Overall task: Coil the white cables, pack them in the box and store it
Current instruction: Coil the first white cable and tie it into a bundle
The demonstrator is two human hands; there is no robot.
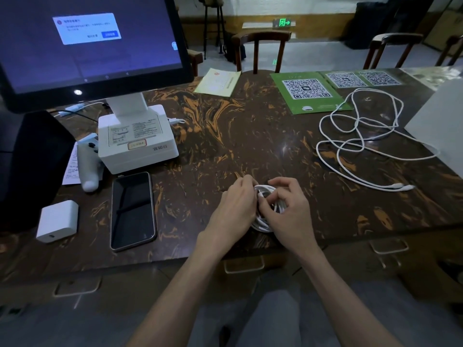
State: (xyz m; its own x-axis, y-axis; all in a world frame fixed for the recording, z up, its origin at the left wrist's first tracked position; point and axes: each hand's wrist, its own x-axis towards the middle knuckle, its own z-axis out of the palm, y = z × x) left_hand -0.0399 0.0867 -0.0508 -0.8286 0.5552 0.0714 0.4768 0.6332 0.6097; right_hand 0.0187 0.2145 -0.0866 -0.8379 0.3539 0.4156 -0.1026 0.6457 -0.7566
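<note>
A coiled white cable sits between both hands near the table's front edge. My left hand grips the coil's left side. My right hand curls over its right side, fingers pinching the strands near a plug end at the top. A second white cable lies loose and tangled on the table at the right, its two plug ends near the front right. A white box stands at the far right edge, partly cut off by the frame.
A touchscreen terminal on a white base stands at the left, with a white handheld scanner, black phone and white charger near it. Green QR code sheets and a yellow paper lie at the back. Chairs stand behind the table.
</note>
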